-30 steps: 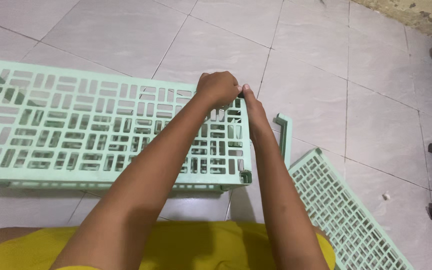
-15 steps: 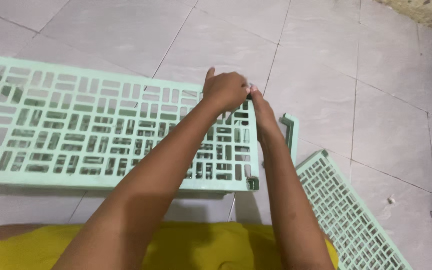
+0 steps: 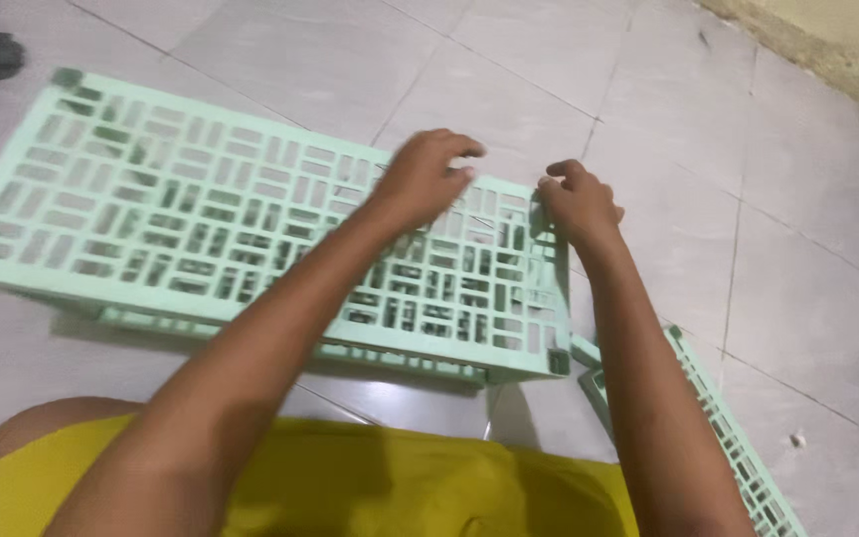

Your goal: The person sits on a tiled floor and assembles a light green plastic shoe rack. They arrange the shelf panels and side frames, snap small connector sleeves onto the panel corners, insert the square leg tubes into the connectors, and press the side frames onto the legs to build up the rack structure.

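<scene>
Hands first. Your left hand [image 3: 428, 177] rests on top of the mint-green lattice panel [image 3: 201, 224], near its far right corner; fingers curled loosely down onto the openwork, palm down. It looks like a press or a light hook over the far edge, not a closed fist, but whether the fingertips go through the slots cannot be told. Your right hand [image 3: 577, 204] sits at the panel's right end, fingers bent and closed around the upright corner post there, thumb side toward the panel.

Panel position: it stands raised off the tiled floor [image 3: 728, 129], its top face slightly tilted, running from the far left of the view to just right of centre. A second green lattice layer shows beneath it along the near edge, parallel to the top one. Dark green square caps mark the corners.

Second lattice panel [image 3: 738, 447], same colour, lies on the floor at lower right, angled away, its near corner just beside the first panel's near right corner. Your right forearm crosses above it.

Yellow garment [image 3: 370, 487] fills the lower edge of the view. Dark objects sit at the far left and far right edges, too cropped to identify.
</scene>
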